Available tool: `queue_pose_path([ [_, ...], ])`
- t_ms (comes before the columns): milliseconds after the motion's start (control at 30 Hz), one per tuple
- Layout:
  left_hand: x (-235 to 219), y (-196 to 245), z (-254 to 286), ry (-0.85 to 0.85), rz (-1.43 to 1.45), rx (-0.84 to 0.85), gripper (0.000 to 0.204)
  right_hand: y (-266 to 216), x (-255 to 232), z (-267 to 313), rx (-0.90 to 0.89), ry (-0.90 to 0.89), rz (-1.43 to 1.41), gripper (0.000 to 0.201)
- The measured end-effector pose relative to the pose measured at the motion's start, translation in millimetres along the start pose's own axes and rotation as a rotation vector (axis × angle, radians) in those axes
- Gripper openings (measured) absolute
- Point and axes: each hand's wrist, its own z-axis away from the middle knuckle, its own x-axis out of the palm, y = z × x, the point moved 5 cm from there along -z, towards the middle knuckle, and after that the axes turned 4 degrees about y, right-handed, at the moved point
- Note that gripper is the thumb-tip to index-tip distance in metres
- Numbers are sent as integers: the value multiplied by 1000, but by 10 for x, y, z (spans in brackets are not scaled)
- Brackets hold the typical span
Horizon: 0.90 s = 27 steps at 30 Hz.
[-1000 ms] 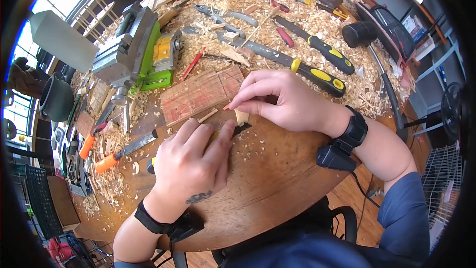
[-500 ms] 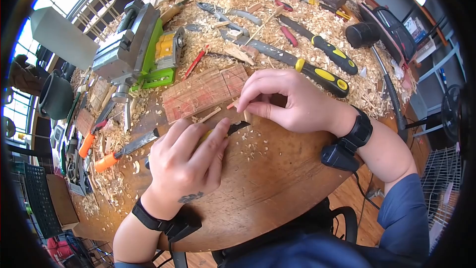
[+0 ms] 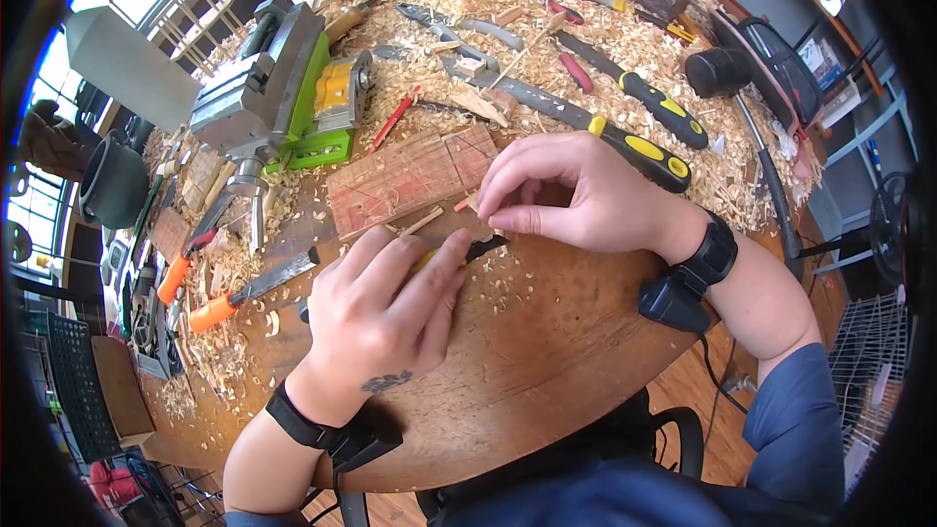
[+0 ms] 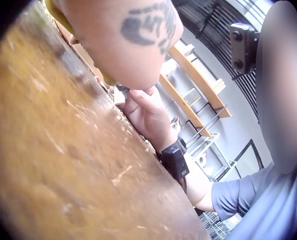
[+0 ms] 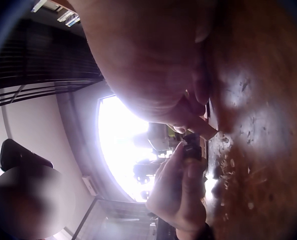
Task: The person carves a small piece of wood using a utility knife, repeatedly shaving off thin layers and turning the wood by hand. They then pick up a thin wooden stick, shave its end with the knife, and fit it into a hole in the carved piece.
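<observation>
In the head view, my left hand [image 3: 386, 298] grips a knife by its yellow and black handle, mostly hidden in the palm. Its short dark blade [image 3: 486, 248] points right, just below my right fingertips. My right hand [image 3: 586, 200] pinches a small piece of wood, largely covered by the fingers, with a reddish end [image 3: 463, 204] showing at their left. From the right wrist, the wood piece [image 5: 208, 131] appears near the tabletop, close to the blade. A thin wooden stick [image 3: 422, 222] lies beyond my left fingers, beside a red-stained wooden board [image 3: 390, 185].
A green and metal vise [image 3: 322, 98] stands at the left back. Orange-handled chisels [image 3: 213, 312] lie at the left. Files with yellow and black handles [image 3: 639, 146] and a black mallet [image 3: 717, 71] rest among wood shavings [image 3: 625, 49]. Small chips dot the wooden table [image 3: 527, 361].
The knife drew back slightly left, then came right again near the wood piece. My right hand shifted a little right, and its fingers now cover more of the piece.
</observation>
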Motion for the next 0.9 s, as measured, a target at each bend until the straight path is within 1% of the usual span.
queue_pose_path([
  [367,41,29,-24,-63,9,-53,36,-4,-1,-1,-16,-16,-17,11],
  [433,69,-5,12,-25,-12,0,43,-6,0,-5,21,-22,-40,11],
  [467,62,2,8,-24,-12,0,43,2,1,-9,20,-23,-39,11],
  [533,77,70,2,-93,-14,43,43,6,-5,-8,-33,-3,15,11],
  [567,59,102,-9,-94,-13,42,43,7,-5,-3,-32,-4,14,11],
  [633,34,123,-32,-129,28,-12,37,19,-2,-6,-8,-10,3,12],
  [667,45,107,-23,-129,27,-12,37,2,-9,-12,-9,-10,3,12],
  [733,36,40,-7,-36,30,-37,37,-27,-26,-6,27,-31,38,12],
  [833,-4,-5,-18,-3,3,-36,38,5,-28,0,87,-40,-25,13],
  [900,8,-8,-17,1,5,-34,38,5,-29,-2,77,-31,-20,14],
])
